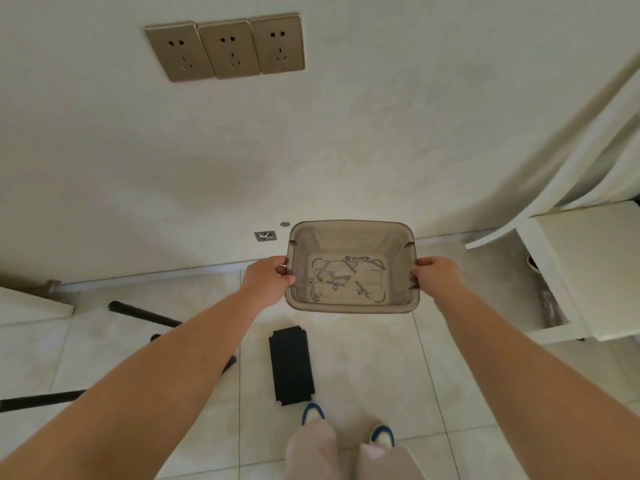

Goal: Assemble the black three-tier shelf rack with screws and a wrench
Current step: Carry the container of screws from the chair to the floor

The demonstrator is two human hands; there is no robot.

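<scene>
The left hand [267,279] grips the left rim of a translucent grey-brown plastic bin [398,258], thumb hooked over the edge and fingers curled beneath, while the right hand [437,276] clamps the opposite rim the same way, so the bin hangs level in the air between both outstretched arms, above the floor. Loose on the bin's bottom lie the silver screws [346,277], scattered at odd angles; whether a wrench lies among them cannot be told. Below the bin, flat on the pale tiled floor [367,368], rests a black shelf panel [292,365] with notched corners, just ahead of the person's blue-toed shoes [312,411]. To the left, two black tubes [145,314] lie on the tiles, partly hidden behind the left forearm. Beyond the bin rises a white wall [381,116] carrying three bronze-coloured sockets [227,48] side by side. At the right stands a white cabinet [588,271], with a white curtain [588,150] hanging above it.
</scene>
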